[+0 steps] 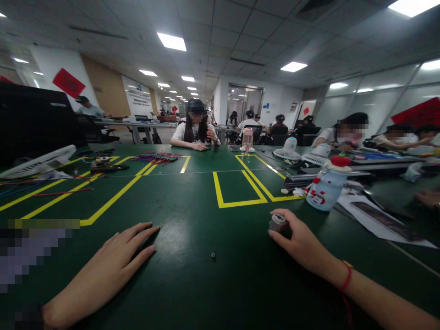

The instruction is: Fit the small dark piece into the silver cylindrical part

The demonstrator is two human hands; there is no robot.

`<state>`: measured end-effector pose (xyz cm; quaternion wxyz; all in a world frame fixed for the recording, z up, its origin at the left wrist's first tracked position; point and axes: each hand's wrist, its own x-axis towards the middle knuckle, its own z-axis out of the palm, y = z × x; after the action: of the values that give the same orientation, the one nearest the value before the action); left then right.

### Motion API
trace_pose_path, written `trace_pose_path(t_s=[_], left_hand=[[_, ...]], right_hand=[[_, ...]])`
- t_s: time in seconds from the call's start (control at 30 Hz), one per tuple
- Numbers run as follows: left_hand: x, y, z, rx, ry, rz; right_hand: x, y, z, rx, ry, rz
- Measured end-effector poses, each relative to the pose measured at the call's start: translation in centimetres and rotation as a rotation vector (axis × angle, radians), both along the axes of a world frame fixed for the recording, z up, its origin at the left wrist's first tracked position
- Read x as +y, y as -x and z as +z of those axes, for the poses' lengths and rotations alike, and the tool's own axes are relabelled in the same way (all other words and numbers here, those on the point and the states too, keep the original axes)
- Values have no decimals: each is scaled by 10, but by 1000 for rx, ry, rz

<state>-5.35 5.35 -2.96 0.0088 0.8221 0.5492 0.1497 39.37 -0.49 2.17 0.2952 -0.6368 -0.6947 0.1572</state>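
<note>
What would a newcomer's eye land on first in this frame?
Two bare hands on the green table: the left hand lies flat, and the right hand cups a small grey cylinder. A tiny dark ring lies between them, and a white snowman-like bottle stands behind the right hand.

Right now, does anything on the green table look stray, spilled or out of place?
One small thing: a tiny dark ring-shaped part lies alone on the green table between the flat left hand and the right hand, which holds a small grey cylinder. Nothing looks spilled or damaged.
</note>
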Motion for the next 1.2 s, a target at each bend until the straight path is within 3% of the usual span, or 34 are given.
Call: trace_pose_path(t_s=[0.23, 0.37, 0.6, 0.7, 0.73, 0.8, 0.9, 0.97, 1.1, 1.2], left_hand=[[11, 13, -18, 39, 1, 0], [19, 20, -27, 39, 26, -1], [32, 32, -40, 29, 29, -22], [31, 28, -37, 23, 21, -17], [29, 25, -35, 22, 13, -14], [24, 19, -30, 21, -2, -6], [14, 11, -21, 17, -10, 8], [9, 7, -16, 19, -14, 7], [5, 4, -11, 29, -12, 3], [6, 5, -11, 25, -2, 8]], right_hand=[[0, -65, 3, -197, -9, -331], [1, -89, -1, -230, 2, -416], [1, -93, -1, -307, 40, -445], [-1, -77, 4, -409, -72, -519], [-2, -66, 7, -444, -143, -491], [-5, -35, 11, -467, -241, -285], [-7, 27, 12, -357, -169, 184], [-5, 66, 8, -278, -105, 378], [4, 112, -5, -223, -115, 492], [8, 109, -1, -222, -124, 474]])
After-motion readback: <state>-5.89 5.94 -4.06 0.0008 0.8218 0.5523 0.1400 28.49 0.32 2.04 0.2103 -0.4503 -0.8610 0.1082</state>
